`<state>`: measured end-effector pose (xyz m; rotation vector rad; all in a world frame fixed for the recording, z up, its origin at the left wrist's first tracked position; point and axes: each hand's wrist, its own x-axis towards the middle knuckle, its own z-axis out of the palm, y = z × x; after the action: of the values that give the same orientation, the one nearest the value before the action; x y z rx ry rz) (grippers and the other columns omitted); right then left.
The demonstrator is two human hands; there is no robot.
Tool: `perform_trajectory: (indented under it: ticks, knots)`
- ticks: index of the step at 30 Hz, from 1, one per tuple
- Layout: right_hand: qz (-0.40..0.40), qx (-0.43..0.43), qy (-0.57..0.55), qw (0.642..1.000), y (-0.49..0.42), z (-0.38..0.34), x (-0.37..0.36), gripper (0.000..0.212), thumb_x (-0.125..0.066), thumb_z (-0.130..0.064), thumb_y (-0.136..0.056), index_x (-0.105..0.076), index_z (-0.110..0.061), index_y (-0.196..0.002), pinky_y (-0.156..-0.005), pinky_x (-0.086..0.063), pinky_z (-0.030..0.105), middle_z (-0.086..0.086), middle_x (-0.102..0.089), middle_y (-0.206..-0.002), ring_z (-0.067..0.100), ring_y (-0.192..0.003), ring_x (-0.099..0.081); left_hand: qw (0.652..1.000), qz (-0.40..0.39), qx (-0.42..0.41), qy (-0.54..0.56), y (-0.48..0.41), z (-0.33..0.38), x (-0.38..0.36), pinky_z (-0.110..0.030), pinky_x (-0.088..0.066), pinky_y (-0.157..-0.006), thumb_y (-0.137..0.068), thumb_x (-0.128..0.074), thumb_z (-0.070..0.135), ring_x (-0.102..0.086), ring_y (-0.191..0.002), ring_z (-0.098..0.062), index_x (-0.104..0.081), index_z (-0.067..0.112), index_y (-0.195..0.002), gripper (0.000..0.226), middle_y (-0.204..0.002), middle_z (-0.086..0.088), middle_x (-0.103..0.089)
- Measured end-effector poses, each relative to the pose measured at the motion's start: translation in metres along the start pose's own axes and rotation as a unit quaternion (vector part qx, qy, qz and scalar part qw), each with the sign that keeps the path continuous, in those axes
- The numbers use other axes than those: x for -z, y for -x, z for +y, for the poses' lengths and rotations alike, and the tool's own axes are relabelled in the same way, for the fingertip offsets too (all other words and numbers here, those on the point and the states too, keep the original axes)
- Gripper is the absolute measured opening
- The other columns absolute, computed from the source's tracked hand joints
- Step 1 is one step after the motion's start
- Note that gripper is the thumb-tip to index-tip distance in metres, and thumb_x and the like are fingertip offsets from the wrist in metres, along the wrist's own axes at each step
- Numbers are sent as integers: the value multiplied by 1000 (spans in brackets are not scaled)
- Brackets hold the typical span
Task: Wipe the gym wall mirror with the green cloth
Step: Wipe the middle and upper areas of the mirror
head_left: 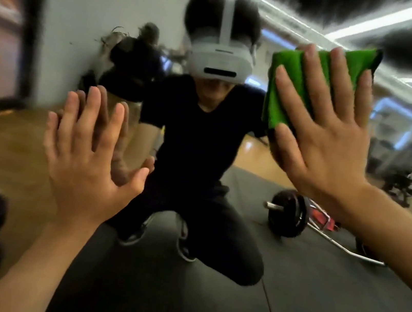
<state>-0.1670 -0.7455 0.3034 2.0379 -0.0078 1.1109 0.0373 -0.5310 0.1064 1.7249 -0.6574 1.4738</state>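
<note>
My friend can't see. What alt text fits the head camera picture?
A right hand presses a green cloth flat against a gym wall mirror while the left hand rests open on the glass. The mirror reflects the crouching person and a barbell.

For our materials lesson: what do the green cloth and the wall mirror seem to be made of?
Green cloth: soft, napped fabric, probably microfibre; it folds and bunches under the right hand.
Mirror: smooth, glossy glass, most likely; it clearly reflects the left hand pressed flat on it.
</note>
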Motion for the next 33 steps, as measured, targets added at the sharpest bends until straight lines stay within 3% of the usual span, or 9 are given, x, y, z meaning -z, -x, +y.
perform_trajectory:
  ticks: [2, 4, 8, 11, 13, 17, 22, 27, 33]
  knots:
    - [14, -71, 3, 997, 16, -35, -8, 65, -22, -55, -109, -22, -26, -167, -126, -8, 64, 12, -16, -173, 40, -160, -11, 1000, 2, 1, 2, -1, 0, -2, -59, -12, -129, -101, -45, 66, -12, -162, -31, -36, 14, -163, 82, -170, -20, -27]
    - [-21, -53, -26, 998, 54, -88, -24, 68, -26, -58, -106, -22, -28, -167, -127, -4, 60, 8, -12, -174, 35, -161, -5, 1000, 9, -5, -16, -1, -1, -4, -60, -15, -128, -98, -49, 71, -19, -160, -38, -36, 14, -164, 88, -170, -21, -29]
    - [-153, 236, -12, 960, 147, -142, -51, 69, -30, -59, -106, -20, -28, -167, -128, 15, 47, -1, -3, -175, 22, -162, 5, 999, 12, -14, -32, 0, -1, -3, -61, -18, -127, -95, -54, 77, -24, -158, -41, -34, 14, -165, 96, -170, -21, -29]
    - [-167, 316, -33, 933, 164, -110, -52, 64, -21, -51, -108, -20, -27, -168, -129, 15, 45, -2, -3, -175, 20, -162, 3, 1000, -4, -7, -24, 0, -2, -1, -64, -20, -126, -95, -52, 79, -23, -158, -42, -33, 15, -165, 97, -171, -20, -26]
    - [-139, 270, -47, 952, 144, -72, -43, 62, -23, -48, -108, -23, -30, -167, -130, 10, 45, -2, -10, -175, 22, -162, -4, 1000, -16, -5, -18, 0, -2, 1, -64, -17, -127, -96, -51, 79, -21, -158, -43, -31, 16, -166, 97, -171, -20, -24]
    - [-36, 44, -16, 998, 66, 12, -14, 61, -20, -50, -109, -24, -30, -166, -127, -7, 61, 9, -19, -173, 36, -160, -13, 1000, -25, 6, 4, -2, 4, 6, -60, -11, -129, -96, -51, 77, -17, -159, -43, -31, 15, -166, 96, -171, -22, -23]
    - [12, -142, -11, 990, 44, 4, -5, 67, -17, -54, -109, -21, -23, -167, -126, -9, 66, 16, -16, -173, 43, -159, -11, 999, -28, 20, 15, -3, 9, 6, -58, -8, -131, -96, -55, 75, -16, -159, -43, -32, 12, -164, 96, -171, -24, -23]
    - [-70, 4, -22, 997, 131, -57, -29, 71, -28, -61, -104, -21, -28, -167, -128, -1, 58, 4, -11, -175, 34, -162, -6, 998, -10, 44, 32, -7, 40, 14, -61, -13, -129, -97, -61, 64, -19, -158, -46, -41, 5, -159, 88, -169, -27, -25]
    - [-77, 22, -39, 996, 140, -58, -29, 67, -28, -57, -106, -20, -30, -167, -129, 0, 54, 3, -12, -175, 31, -162, -7, 988, -53, -110, 90, -15, 110, 1, -56, -16, -130, -97, -67, 44, -19, -160, -37, -40, 10, -160, 76, -170, -18, -23]
